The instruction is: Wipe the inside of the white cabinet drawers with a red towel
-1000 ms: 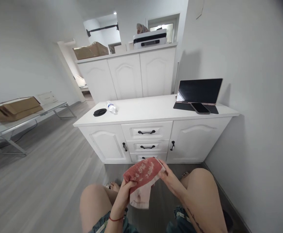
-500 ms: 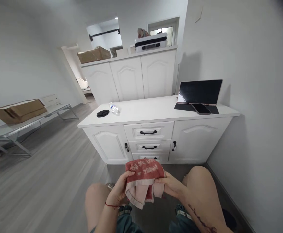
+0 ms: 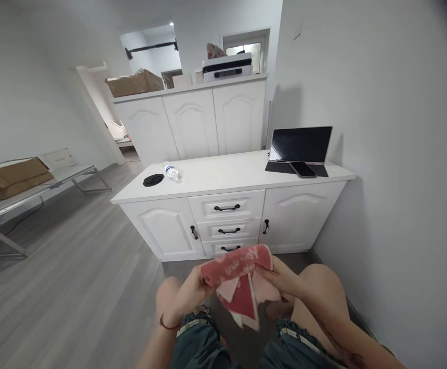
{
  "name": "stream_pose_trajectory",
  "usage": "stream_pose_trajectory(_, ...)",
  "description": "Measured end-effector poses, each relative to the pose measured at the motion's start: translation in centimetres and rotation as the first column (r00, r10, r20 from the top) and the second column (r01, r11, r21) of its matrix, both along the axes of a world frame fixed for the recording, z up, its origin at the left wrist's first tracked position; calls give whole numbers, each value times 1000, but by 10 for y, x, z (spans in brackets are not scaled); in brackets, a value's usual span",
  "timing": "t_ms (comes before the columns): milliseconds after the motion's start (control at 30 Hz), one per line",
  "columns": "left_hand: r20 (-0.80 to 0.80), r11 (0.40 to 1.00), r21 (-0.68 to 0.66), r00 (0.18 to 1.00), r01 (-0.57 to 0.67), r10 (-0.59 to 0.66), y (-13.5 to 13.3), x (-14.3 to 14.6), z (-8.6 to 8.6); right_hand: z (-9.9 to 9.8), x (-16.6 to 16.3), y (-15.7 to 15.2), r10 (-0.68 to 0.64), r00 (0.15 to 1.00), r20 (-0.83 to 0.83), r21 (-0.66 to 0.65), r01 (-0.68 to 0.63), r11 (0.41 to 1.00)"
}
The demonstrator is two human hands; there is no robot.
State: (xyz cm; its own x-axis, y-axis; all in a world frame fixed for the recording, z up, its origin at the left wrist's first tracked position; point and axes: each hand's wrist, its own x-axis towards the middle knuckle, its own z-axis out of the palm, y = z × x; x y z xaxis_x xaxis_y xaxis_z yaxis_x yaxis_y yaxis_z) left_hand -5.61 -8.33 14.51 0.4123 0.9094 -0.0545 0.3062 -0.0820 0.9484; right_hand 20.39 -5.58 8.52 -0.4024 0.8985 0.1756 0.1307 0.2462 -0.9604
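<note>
A red and pink towel [image 3: 238, 279] with pale lettering hangs between both my hands, low in the view above my knees. My left hand [image 3: 187, 297] is closed on its left end, a red string round that wrist. My right hand [image 3: 282, 279] pinches its right edge. The top of the towel is rolled over and a red corner points down. A white sideboard [image 3: 231, 179] with three drawers and two doors stands just beyond the towel.
On the sideboard lie a water bottle [image 3: 170, 170], a black round lid [image 3: 153, 180], a tablet on a stand [image 3: 300, 146] and a phone [image 3: 303, 169]. A taller white cabinet [image 3: 192, 120] stands behind. A low table with a cardboard box [image 3: 10, 177] is at the left. The wall is close on the right.
The towel has been turned and refolded in my hands, so a red corner now hangs down. My view has shifted a little to the right and my knees have come closer together.
</note>
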Motion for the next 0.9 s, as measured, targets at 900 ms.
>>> stream_pose_trajectory(900,524,662,-746,548,-76,652,-4,-15,-95,18,-44,64,366,930,43,-70,-362,929)
